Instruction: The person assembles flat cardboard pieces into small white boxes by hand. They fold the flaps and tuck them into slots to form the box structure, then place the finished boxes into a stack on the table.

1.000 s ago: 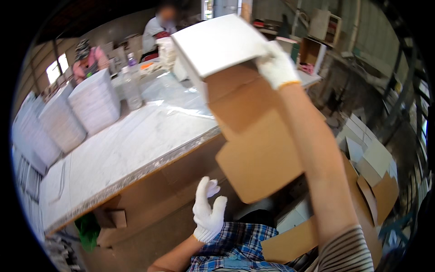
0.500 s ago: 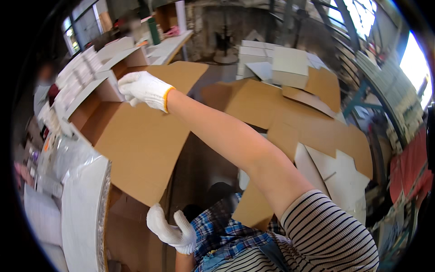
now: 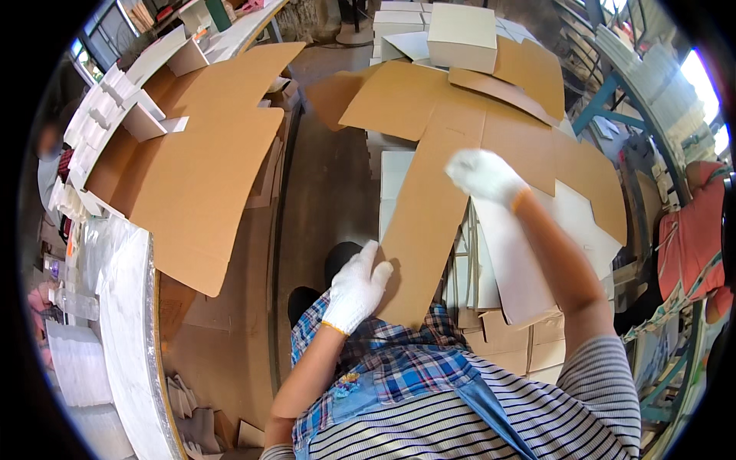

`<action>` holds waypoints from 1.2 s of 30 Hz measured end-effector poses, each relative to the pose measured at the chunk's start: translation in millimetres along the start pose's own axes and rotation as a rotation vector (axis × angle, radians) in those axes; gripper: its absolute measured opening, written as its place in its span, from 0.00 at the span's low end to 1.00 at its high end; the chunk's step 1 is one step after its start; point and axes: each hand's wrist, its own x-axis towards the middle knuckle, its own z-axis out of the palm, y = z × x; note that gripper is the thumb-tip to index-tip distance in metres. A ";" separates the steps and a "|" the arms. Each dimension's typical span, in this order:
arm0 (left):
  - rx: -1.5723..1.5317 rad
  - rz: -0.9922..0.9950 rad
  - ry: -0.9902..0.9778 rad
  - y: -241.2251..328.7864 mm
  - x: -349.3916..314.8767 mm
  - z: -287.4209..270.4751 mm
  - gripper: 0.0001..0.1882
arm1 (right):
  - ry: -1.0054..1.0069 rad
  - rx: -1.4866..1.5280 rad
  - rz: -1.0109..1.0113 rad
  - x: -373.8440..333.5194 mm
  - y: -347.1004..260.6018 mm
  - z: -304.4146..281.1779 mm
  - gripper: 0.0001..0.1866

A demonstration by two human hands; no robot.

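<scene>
My left hand (image 3: 359,287), in a white knit glove, is beside the left edge of a brown flat cardboard blank (image 3: 437,222), near my lap. Its fingers are stretched out with the thumb apart, holding nothing; whether it touches the edge I cannot tell. My right hand (image 3: 484,176), gloved too, is over the blank's right edge; its fingers look curled but are smeared by motion. To the left, a partly folded cardboard box (image 3: 211,153), brown inside with white raised walls, lies on the table, its large panel reaching past the table edge.
White-topped table (image 3: 126,307) with plastic wrap runs along the left. A white box (image 3: 462,37) sits on the far end of the right-hand stack. White-faced blanks (image 3: 521,253) lie under the brown ones. A blue metal frame (image 3: 598,103) stands at right, near a red cloth (image 3: 690,245).
My right hand has come back from the folded box on the left to the cardboard stack on the right. My left hand has moved right, to the blank's edge. The view has turned rightward.
</scene>
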 end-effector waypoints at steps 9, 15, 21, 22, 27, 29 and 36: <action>-0.134 0.108 0.113 7.7 11.7 -8.2 0.20 | -0.030 0.534 0.183 -112.9 4.9 41.5 0.23; 0.103 0.071 0.124 34.7 4.0 -16.7 0.19 | -0.050 0.618 0.227 -124.2 -15.7 31.5 0.26; -0.079 0.047 0.138 48.5 5.4 -37.6 0.19 | 0.084 1.039 0.199 -123.7 -23.1 22.9 0.21; -0.102 0.059 0.135 52.7 6.1 -42.4 0.19 | 0.136 1.158 0.203 -123.4 -24.1 26.7 0.20; -0.674 0.017 -0.040 59.7 13.3 -51.0 0.18 | 0.189 1.459 0.302 -109.6 -0.6 39.6 0.16; -0.693 0.017 -0.075 74.3 9.9 -51.4 0.19 | 0.165 1.571 0.266 -106.3 -18.5 32.2 0.14; -1.287 0.050 -0.490 94.3 10.2 -36.5 0.24 | 0.232 1.593 0.137 -129.1 35.4 -34.6 0.17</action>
